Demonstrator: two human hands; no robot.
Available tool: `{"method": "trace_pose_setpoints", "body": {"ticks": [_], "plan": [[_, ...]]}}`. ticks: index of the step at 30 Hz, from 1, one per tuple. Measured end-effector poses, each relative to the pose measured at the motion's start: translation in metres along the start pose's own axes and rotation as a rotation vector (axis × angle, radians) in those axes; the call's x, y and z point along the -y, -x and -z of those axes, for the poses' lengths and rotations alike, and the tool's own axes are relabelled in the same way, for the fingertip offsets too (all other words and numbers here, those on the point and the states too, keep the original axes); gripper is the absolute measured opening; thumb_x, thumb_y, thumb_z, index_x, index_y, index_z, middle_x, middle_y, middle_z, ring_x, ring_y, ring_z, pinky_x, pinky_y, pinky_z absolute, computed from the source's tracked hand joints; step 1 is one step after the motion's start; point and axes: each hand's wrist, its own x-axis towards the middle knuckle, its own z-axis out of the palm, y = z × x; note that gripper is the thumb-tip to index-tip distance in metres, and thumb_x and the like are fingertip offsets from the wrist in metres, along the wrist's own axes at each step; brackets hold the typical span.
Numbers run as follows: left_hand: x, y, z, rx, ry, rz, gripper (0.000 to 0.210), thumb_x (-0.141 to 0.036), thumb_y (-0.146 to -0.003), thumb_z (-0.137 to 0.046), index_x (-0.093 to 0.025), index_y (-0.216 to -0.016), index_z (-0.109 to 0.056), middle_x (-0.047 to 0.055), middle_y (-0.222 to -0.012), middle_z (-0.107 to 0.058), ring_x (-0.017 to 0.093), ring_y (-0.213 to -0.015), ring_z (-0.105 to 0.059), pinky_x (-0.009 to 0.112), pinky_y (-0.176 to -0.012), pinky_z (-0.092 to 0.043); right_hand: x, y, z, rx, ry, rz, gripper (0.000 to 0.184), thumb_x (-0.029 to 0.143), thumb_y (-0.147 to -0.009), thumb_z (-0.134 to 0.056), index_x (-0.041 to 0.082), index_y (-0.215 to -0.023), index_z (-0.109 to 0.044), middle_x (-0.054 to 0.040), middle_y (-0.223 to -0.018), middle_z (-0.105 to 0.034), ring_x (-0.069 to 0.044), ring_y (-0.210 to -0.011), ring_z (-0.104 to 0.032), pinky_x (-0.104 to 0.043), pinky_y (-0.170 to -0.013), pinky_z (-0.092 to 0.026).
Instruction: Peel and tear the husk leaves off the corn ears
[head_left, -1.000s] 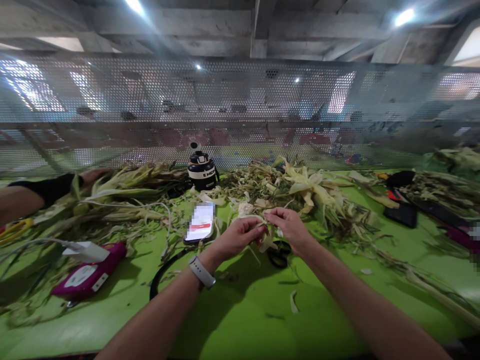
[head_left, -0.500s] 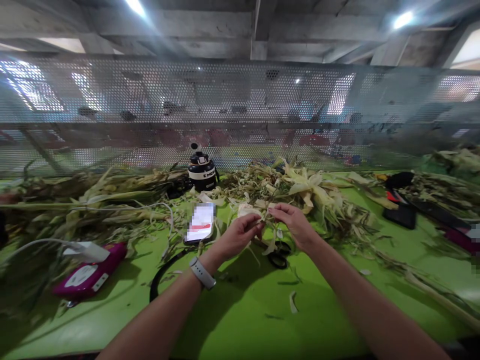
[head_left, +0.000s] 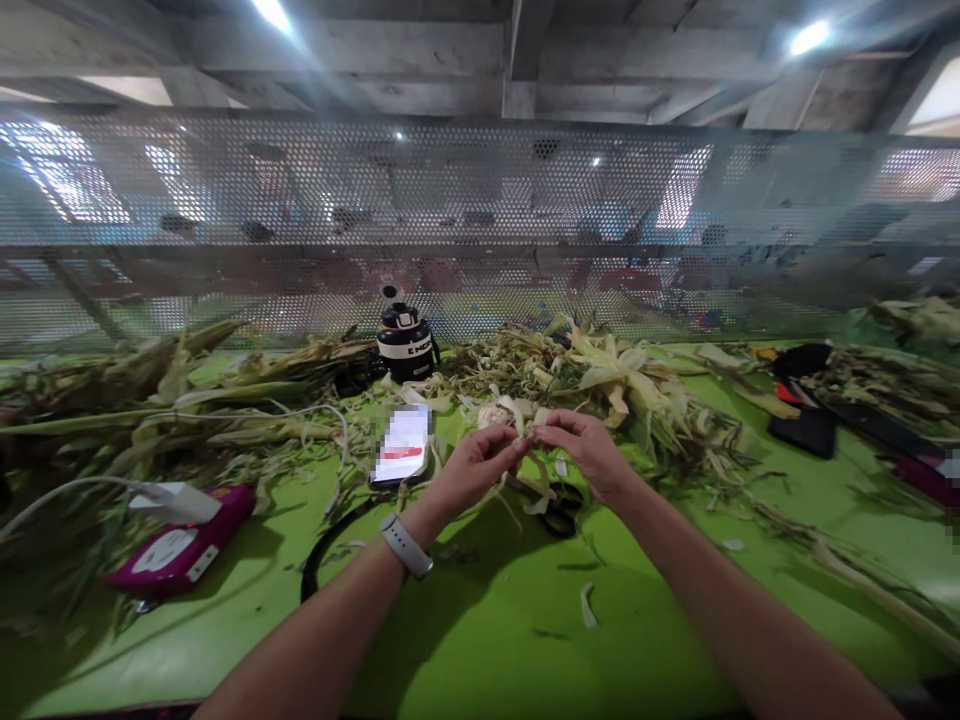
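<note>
My left hand [head_left: 480, 468], with a pale watch band [head_left: 406, 546] on its wrist, pinches a pale corn husk strip [head_left: 514, 412] between thumb and fingers. Close against it, the fingertips of my right hand [head_left: 589, 455] are pinched on the same bit of husk. Just beyond my left fingers shows a small, pale, bumpy piece [head_left: 491, 416], perhaps made of husk; my hand partly hides it. Under the hands lie loose husk scraps and dark-handled scissors [head_left: 561, 518].
A lit phone [head_left: 403, 445] and a magenta box [head_left: 184, 545] with a white plug lie at left on the green table [head_left: 480, 640]. Behind stand a black bottle [head_left: 406, 345], heaped dry husks [head_left: 630, 375] and a perforated screen [head_left: 480, 190]. A dark phone-like object [head_left: 802, 430] lies right.
My right hand has moved slightly left, bringing its fingertips up to my left ones. The husk strip now stands up above my left fingers, and more of the bumpy piece shows.
</note>
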Motion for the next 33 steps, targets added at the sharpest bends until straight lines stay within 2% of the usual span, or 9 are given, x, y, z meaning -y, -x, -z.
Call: {"method": "trace_pose_setpoints", "body": {"ticks": [5,7,10,13,16,20,23,29,33], "plan": [[-0.001,0.001,0.003,-0.002,-0.017,0.011,0.032,-0.045,-0.080,-0.058,-0.014,-0.073,-0.058,-0.004,-0.060,-0.047,0.007,-0.055,-0.039,0.020,-0.052,-0.030,-0.002,0.000,0.002,-0.035,0.105,-0.045,0.024,0.034,-0.067,-0.061,0.018,-0.051,-0.052,0.0035,-0.050,-0.045,-0.011,-0.051,-0.038,-0.026,-0.052,-0.030],[-0.002,0.001,0.003,0.008,-0.027,0.022,0.032,-0.045,-0.080,-0.058,-0.014,-0.071,-0.057,-0.004,-0.059,-0.047,0.007,-0.054,-0.039,0.021,-0.052,-0.029,0.000,0.001,0.004,-0.099,0.157,0.010,0.026,0.035,-0.070,-0.059,0.019,-0.051,-0.049,0.0041,-0.049,-0.041,-0.011,-0.049,-0.035,-0.026,-0.049,-0.028],[-0.005,0.002,0.004,0.025,-0.006,0.029,0.032,-0.045,-0.079,-0.059,-0.014,-0.071,-0.055,-0.004,-0.059,-0.046,0.007,-0.054,-0.038,0.021,-0.051,-0.029,0.005,0.003,0.007,-0.108,0.207,0.109,0.015,0.034,-0.072,-0.061,0.019,-0.074,-0.061,0.0006,-0.070,-0.055,-0.011,-0.056,-0.042,-0.024,-0.049,-0.032],[-0.009,0.003,0.004,0.030,0.018,0.036,0.031,-0.044,-0.078,-0.059,-0.014,-0.073,-0.056,-0.005,-0.058,-0.043,0.007,-0.053,-0.035,0.021,-0.050,-0.027,0.009,0.004,0.008,0.097,0.212,0.030,0.032,0.040,-0.075,-0.062,0.022,-0.102,-0.063,-0.0039,-0.096,-0.062,-0.010,-0.057,-0.047,-0.022,-0.047,-0.035],[-0.012,0.003,0.006,0.001,0.056,0.047,0.032,-0.044,-0.081,-0.054,-0.015,-0.066,-0.053,-0.005,-0.054,-0.038,0.007,-0.050,-0.031,0.022,-0.048,-0.023,0.007,0.003,0.009,0.251,0.242,-0.039,0.034,0.050,-0.077,-0.058,0.018,-0.086,-0.065,-0.0018,-0.073,-0.060,-0.010,-0.050,-0.046,-0.022,-0.044,-0.036],[-0.011,0.001,0.006,-0.012,0.097,0.071,0.031,-0.046,-0.077,-0.058,-0.016,-0.072,-0.054,-0.006,-0.057,-0.036,0.007,-0.051,-0.029,0.021,-0.048,-0.022,0.005,0.002,0.010,0.255,0.238,-0.045,0.035,0.052,-0.071,-0.064,0.016,-0.071,-0.060,0.0046,-0.052,-0.047,-0.008,-0.045,-0.039,-0.021,-0.042,-0.030],[-0.008,0.000,0.008,0.019,0.032,0.065,0.035,-0.049,-0.076,-0.058,-0.016,-0.070,-0.053,-0.005,-0.060,-0.038,0.008,-0.055,-0.030,0.021,-0.049,-0.023,0.009,0.003,0.010,0.247,0.253,-0.020,0.036,0.049,-0.066,-0.070,0.015,-0.064,-0.058,0.0060,-0.050,-0.041,-0.007,-0.047,-0.033,-0.021,-0.044,-0.024],[-0.007,-0.001,0.012,0.125,0.016,0.070,0.036,-0.051,-0.078,-0.057,-0.016,-0.070,-0.050,-0.007,-0.056,-0.037,0.006,-0.050,-0.030,0.020,-0.048,-0.023,0.015,0.004,0.011,0.288,0.195,-0.072,0.036,0.049,-0.065,-0.070,0.015,-0.063,-0.061,0.0058,-0.051,-0.042,-0.007,-0.049,-0.032,-0.023,-0.046,-0.021],[-0.010,-0.001,0.009,0.052,0.039,0.104,0.033,-0.049,-0.082,-0.051,-0.017,-0.085,-0.051,-0.006,-0.055,-0.046,0.008,-0.049,-0.040,0.021,-0.049,-0.030,0.013,0.002,0.015,0.276,0.151,-0.114,0.034,0.049,-0.067,-0.069,0.015,-0.068,-0.065,0.0042,-0.054,-0.047,-0.008,-0.050,-0.037,-0.024,-0.048,-0.025]]}}
